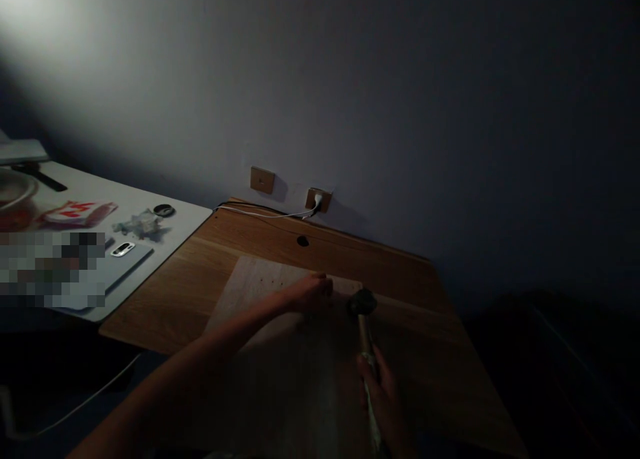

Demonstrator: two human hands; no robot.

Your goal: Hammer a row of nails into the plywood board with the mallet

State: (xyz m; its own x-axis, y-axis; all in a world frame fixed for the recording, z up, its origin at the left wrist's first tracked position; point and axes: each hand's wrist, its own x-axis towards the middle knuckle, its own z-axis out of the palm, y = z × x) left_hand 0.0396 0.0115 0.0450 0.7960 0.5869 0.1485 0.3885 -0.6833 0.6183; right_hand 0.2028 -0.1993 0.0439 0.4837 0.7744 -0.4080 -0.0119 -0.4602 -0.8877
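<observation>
My right hand [385,392] is wrapped round the handle of a hammer [365,336], whose dark, thick head points away from me near the right edge of a pale wooden board [237,292]. Over the board's far part is my left hand [310,291], its fingers closed and pinched together; whatever they hold, if anything, is too dark and small to make out. Several small dark marks, perhaps nails or holes, dot the board left of that hand. Deep shadow covers the board's near part.
The board lies on a brown wooden table [165,299] against a grey wall. A plugged-in white cable [260,214] runs along its back edge, behind a round hole [303,241]. On the white table [185,219] at left lie a crumpled bag [143,226], a red-and-white packet [80,212] and a bowl.
</observation>
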